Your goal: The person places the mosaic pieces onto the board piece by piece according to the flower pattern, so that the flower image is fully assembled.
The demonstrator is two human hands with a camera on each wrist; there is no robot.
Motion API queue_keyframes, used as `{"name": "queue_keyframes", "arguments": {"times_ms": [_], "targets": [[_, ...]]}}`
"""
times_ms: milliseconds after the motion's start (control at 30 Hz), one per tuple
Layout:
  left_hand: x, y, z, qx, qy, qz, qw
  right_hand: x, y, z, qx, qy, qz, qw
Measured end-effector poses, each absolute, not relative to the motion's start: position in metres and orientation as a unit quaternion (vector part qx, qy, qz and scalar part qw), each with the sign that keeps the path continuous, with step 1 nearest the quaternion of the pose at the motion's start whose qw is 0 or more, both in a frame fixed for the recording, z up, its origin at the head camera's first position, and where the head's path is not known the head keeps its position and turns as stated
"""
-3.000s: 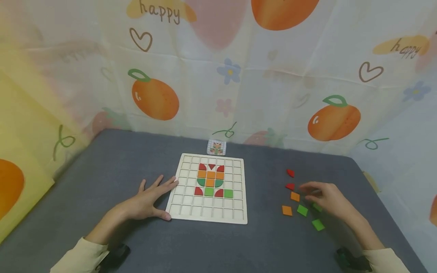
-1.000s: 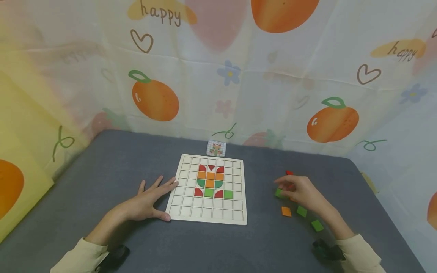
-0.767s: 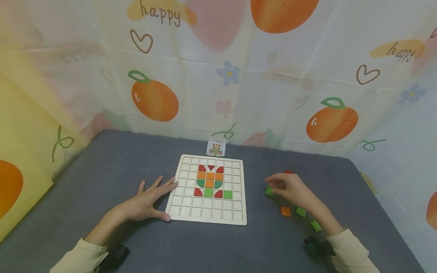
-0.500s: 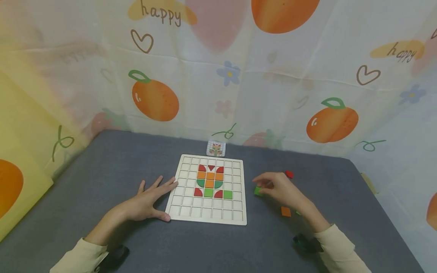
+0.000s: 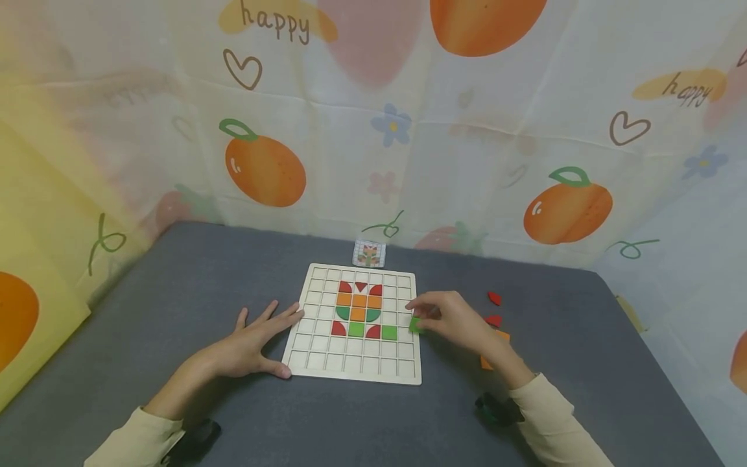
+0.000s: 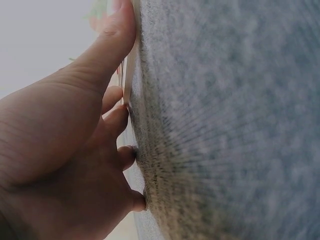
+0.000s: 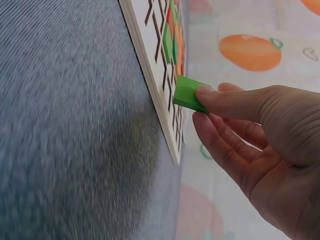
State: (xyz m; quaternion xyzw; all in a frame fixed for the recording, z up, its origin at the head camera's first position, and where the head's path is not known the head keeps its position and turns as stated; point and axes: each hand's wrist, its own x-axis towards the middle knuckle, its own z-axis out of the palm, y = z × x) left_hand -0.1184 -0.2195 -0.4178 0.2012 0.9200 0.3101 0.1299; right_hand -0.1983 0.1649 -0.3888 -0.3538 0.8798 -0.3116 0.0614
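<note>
A white grid board [image 5: 315, 360] lies on the grey table, with red, orange and green tiles forming a pattern in its cells. My left hand [image 5: 248, 347] spreads its fingers along the board's left edge, the thumb and a fingertip touching it. Between thumb and fingers, my right hand [image 5: 452, 321] pinches a green square tile [image 7: 187, 93] above the board's right edge. In the right wrist view the tile is held clear of the board's surface. A light green tile [image 5: 389, 333] sits in a cell just left of that hand.
A small pattern card [image 5: 369, 254] lies behind the board. To the right are loose red tiles [image 5: 494, 298] and orange tiles [image 5: 486, 363], partly hidden by the right forearm. A printed cloth [image 5: 455, 149] hangs at the table's back edge.
My right hand has picked up a green tile from the loose pieces on the right and carried it left to the board's right edge. The left hand stays in place.
</note>
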Motion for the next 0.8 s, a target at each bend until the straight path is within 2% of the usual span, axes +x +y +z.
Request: {"name": "queue_keyframes", "arguments": {"times_ms": [800], "targets": [[-0.119,-0.220,-0.418,0.199,0.922,0.304,0.132,-0.206,0.107,-0.387,-0.420,0.840,-0.335,0.078]]}}
